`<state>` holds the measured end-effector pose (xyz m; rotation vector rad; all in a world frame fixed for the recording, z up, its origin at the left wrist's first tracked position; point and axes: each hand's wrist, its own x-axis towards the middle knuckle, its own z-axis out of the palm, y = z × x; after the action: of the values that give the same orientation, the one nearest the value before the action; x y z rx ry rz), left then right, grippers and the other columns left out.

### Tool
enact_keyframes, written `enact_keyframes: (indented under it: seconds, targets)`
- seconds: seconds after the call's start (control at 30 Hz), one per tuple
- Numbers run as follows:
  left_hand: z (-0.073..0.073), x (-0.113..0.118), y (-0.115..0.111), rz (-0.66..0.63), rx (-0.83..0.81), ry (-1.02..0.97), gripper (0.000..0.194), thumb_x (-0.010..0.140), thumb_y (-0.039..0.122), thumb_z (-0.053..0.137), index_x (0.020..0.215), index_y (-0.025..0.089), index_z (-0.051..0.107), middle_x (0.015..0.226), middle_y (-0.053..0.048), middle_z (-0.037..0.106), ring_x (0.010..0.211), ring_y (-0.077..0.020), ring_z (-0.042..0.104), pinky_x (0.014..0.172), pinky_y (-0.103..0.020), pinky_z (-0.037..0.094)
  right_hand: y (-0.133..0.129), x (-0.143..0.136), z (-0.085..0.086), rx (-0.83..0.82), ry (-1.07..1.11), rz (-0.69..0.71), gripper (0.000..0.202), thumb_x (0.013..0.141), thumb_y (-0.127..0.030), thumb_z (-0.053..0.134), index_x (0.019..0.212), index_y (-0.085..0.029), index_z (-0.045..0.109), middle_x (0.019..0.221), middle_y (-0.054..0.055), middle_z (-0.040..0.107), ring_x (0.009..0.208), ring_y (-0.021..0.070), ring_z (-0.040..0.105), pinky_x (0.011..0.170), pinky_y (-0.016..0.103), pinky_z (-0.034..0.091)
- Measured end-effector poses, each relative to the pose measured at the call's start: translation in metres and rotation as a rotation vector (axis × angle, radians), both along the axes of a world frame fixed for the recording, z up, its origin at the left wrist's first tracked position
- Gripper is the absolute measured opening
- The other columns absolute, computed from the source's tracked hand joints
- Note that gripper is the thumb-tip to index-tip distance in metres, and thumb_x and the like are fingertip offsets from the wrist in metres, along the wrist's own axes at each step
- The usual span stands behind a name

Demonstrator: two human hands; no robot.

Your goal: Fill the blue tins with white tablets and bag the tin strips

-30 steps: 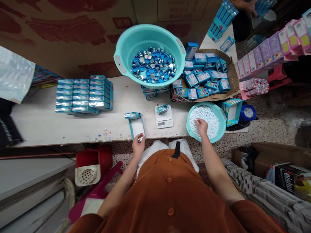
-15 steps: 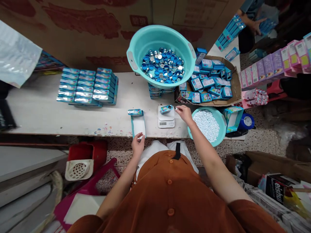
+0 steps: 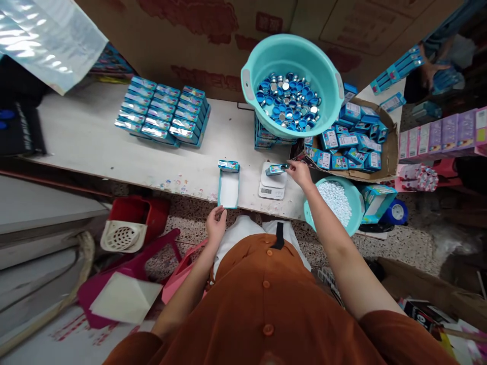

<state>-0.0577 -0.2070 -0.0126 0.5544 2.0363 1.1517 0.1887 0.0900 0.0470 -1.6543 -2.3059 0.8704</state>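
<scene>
My right hand [image 3: 300, 173] reaches to a small blue box [image 3: 276, 170] lying on a white digital kitchen scale [image 3: 272, 191]. Its fingers are pinched at the box's right end; whatever lies between them is hidden. The scale's display is too small to read. My left hand [image 3: 216, 223] is closed, thumb and fingertips at the near edge of a shallow blue display tray [image 3: 229, 190] with a white inside. One small blue box [image 3: 229, 165] stands at the tray's far end. Beside my right forearm, a turquoise basin [image 3: 357, 208] holds many small white pieces [image 3: 335, 202].
A larger turquoise basin [image 3: 292, 50] of blue and silver caps stands behind the scale. Right of it, a cardboard carton [image 3: 391, 152] holds loose blue boxes. Stacked blue boxes [image 3: 163, 114] stand at left on the white table [image 3: 76, 137]. Another person's hand [image 3: 431, 71] shows top right.
My right hand has moved from just beside the scale to the right end of the box. My left hand stays by the tray's near edge. The camera view has shifted.
</scene>
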Motion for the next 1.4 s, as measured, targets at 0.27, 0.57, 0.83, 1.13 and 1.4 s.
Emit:
enact_keyframes:
  seconds: [0.27,0.57,0.83,1.13,1.4]
  targets:
    - [-0.002,-0.004,0.004,-0.037,-0.003,0.02,0.036,0.08,0.041,0.059,0.106,0.016,0.061,0.102,-0.01,0.066,0.096,-0.0199,0.062,0.088,-0.034,0.048,-0.021,0.034,-0.003,0.006,0.198,-0.198,0.028,0.073,-0.034,0.063,0.095,-0.017,0.069,0.075,0.003,0.064,0.064,0.0152,0.055,0.068,0.029,0.046]
    - [0.0,0.0,0.029,-0.126,-0.008,0.033,0.036,0.079,0.041,0.059,0.105,0.017,0.062,0.105,-0.011,0.066,0.098,-0.0209,0.062,0.086,-0.034,0.048,-0.046,0.055,0.004,-0.002,0.256,-0.345,0.016,0.071,-0.032,0.063,0.075,-0.017,0.067,0.074,0.004,0.063,0.063,0.0147,0.055,0.066,0.03,0.047]
    - [-0.003,0.001,0.033,-0.15,-0.009,0.041,0.034,0.078,0.04,0.06,0.103,0.018,0.062,0.104,-0.01,0.067,0.098,-0.0211,0.062,0.085,-0.034,0.048,-0.049,0.058,0.007,-0.005,0.253,-0.367,0.014,0.072,-0.032,0.062,0.075,-0.019,0.067,0.077,0.004,0.064,0.064,0.0152,0.056,0.068,0.031,0.047]
    - [0.012,0.004,0.034,-0.145,-0.047,0.0,0.035,0.077,0.041,0.059,0.103,0.018,0.062,0.105,-0.011,0.066,0.099,-0.0223,0.061,0.086,-0.035,0.047,-0.049,0.057,0.008,-0.019,0.268,-0.367,0.011,0.071,-0.027,0.06,0.076,-0.019,0.067,0.079,0.004,0.063,0.066,0.0158,0.057,0.07,0.031,0.048]
    - [0.011,0.011,0.044,-0.169,-0.085,-0.035,0.037,0.075,0.042,0.059,0.102,0.017,0.062,0.102,-0.011,0.067,0.096,-0.0227,0.062,0.084,-0.036,0.048,-0.061,0.063,0.006,0.027,0.298,-0.4,0.01,0.072,-0.026,0.058,0.075,-0.019,0.065,0.08,0.005,0.062,0.07,0.0174,0.058,0.072,0.032,0.049]
